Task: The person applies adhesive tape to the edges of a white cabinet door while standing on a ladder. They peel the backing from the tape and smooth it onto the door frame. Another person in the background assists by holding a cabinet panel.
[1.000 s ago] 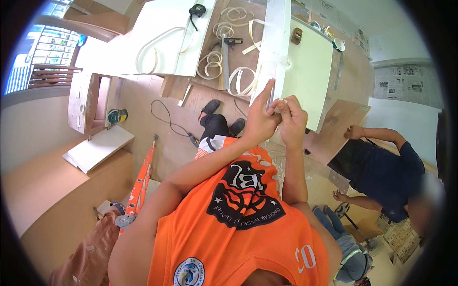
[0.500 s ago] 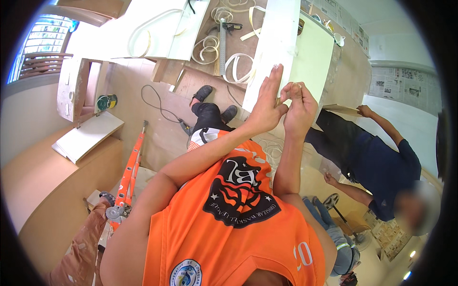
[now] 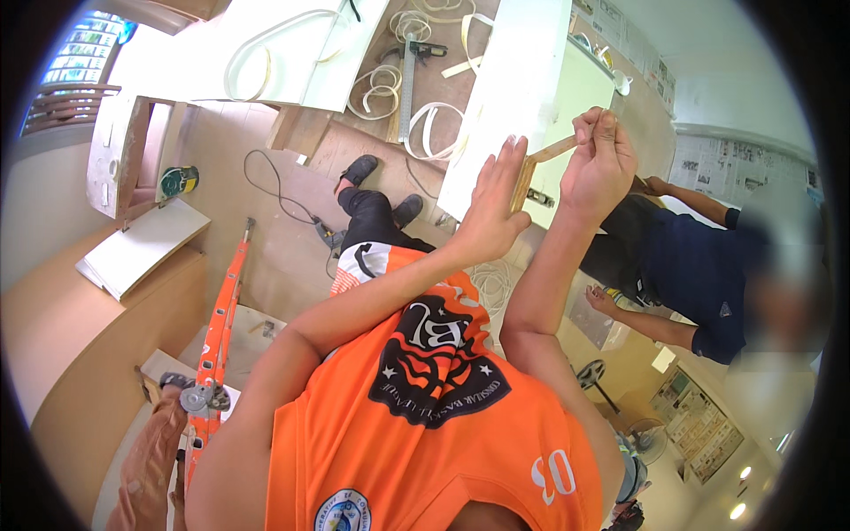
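My left hand point(image 3: 489, 202) is closed with long straight fingers and thumb on what looks like a roll of tan tape point(image 3: 524, 184), seen edge-on and partly hidden. A short strip of the tape point(image 3: 553, 150) stretches from it, up to the right. Its far end is pinched between the thumb and fingers of my right hand point(image 3: 600, 164). Both hands are raised in front of a long white panel point(image 3: 509, 88) and a pale green panel point(image 3: 580, 106).
Coiled edging strips point(image 3: 382, 93) and a metal square point(image 3: 408, 93) lie beyond the panels. A corded power tool point(image 3: 329, 234) rests on the floor. An orange ladder point(image 3: 217, 336) stands left. A co-worker in dark clothes point(image 3: 682, 257) is close on the right.
My right hand has moved up and right, away from my left, and a strip of tape now shows between them. The co-worker on the right has shifted slightly.
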Demonstrator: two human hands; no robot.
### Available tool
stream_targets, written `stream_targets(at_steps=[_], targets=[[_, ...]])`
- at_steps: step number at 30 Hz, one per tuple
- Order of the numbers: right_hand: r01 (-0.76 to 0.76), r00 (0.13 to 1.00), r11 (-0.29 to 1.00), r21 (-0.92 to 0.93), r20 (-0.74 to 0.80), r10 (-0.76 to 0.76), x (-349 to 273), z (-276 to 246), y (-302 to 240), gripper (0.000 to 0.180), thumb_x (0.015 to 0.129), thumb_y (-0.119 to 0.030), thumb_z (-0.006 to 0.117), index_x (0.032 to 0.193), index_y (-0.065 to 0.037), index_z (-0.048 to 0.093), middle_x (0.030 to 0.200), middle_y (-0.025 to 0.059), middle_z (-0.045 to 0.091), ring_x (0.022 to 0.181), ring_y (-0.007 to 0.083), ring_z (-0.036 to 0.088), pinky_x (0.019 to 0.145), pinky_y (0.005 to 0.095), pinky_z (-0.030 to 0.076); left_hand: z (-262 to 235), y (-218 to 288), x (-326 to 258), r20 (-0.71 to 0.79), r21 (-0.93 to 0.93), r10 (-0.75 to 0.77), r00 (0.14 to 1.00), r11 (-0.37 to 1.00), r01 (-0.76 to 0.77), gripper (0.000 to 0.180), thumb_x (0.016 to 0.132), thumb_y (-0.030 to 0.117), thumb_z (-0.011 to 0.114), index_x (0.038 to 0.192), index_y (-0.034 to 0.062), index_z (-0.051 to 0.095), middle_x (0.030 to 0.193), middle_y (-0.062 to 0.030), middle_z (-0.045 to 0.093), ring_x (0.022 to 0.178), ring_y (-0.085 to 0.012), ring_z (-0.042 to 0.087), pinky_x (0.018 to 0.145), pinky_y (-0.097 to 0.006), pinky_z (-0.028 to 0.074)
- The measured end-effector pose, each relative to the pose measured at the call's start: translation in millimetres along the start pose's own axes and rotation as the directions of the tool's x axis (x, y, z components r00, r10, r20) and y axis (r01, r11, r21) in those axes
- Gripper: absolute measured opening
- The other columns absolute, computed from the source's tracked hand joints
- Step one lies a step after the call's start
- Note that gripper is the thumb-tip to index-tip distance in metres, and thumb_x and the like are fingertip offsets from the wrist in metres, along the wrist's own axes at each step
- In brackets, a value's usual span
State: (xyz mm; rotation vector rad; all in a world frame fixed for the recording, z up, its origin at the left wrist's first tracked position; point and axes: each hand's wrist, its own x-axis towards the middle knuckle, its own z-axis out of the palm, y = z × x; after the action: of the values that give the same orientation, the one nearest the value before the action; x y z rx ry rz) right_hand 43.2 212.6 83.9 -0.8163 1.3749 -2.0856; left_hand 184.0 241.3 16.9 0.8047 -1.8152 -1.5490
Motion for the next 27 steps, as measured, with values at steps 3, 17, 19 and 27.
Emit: stream_targets(at_steps=[3, 17, 19, 27], targets=[[-0.038, 0.997, 0.998, -0.045, 0.071, 0.041, 7, 0, 10, 0.030, 0.105, -0.019, 0.056, 0.096, 0.009, 0.065, 0.085, 0.0100, 0.062, 0.075, 0.0153, 0.052, 0.073, 0.0291, 0.042, -4, -2, -5, -0.006, -0.025, -0.008, 1.000, 1.000, 0.008, 0.102, 0.071, 0.001, 0.063, 0.160, 0.0044, 0.012, 0.161, -0.0277, 0.022, 0.153, -0.0402, 0.015, 0.125, -0.048, 0.011], [-0.037, 0.824, 0.942, -0.332, 0.524, 0.217, -58, 3, 15, 0.032, 0.107, -0.028, 0.051, 0.106, -0.001, 0.067, 0.098, 0.0068, 0.070, 0.089, 0.0159, 0.063, 0.084, 0.0286, 0.048, -32, -26, 32, -0.100, -0.066, -0.031, 0.995, 0.998, 0.024, 0.087, 0.076, -0.004, 0.072, 0.152, 0.0004, 0.031, 0.158, -0.0205, 0.031, 0.138, -0.0372, 0.043, 0.111, -0.040, 0.041], [-0.098, 0.799, 0.937, -0.335, 0.534, 0.275, -56, 4, 10, 0.033, 0.108, -0.028, 0.049, 0.104, 0.000, 0.066, 0.095, 0.0068, 0.069, 0.089, 0.0157, 0.063, 0.084, 0.0292, 0.048, -36, -26, 38, -0.131, 0.125, 0.009, 0.991, 0.992, 0.007, 0.085, 0.077, -0.003, 0.072, 0.152, -0.0013, 0.032, 0.157, -0.0218, 0.030, 0.131, -0.0372, 0.050, 0.106, -0.039, 0.044], [-0.277, 0.848, 0.956, -0.098, 0.443, 0.292, -50, -3, 28, 0.045, 0.108, -0.038, 0.046, 0.097, 0.003, 0.063, 0.084, 0.0072, 0.061, 0.080, 0.0163, 0.058, 0.084, 0.0324, 0.049, -72, 3, 43, 0.124, -0.118, -0.243, 0.962, 0.959, 0.257, 0.098, 0.074, 0.003, 0.076, 0.156, 0.0029, 0.022, 0.155, -0.0157, 0.038, 0.144, -0.0320, 0.035, 0.113, -0.044, 0.037]])
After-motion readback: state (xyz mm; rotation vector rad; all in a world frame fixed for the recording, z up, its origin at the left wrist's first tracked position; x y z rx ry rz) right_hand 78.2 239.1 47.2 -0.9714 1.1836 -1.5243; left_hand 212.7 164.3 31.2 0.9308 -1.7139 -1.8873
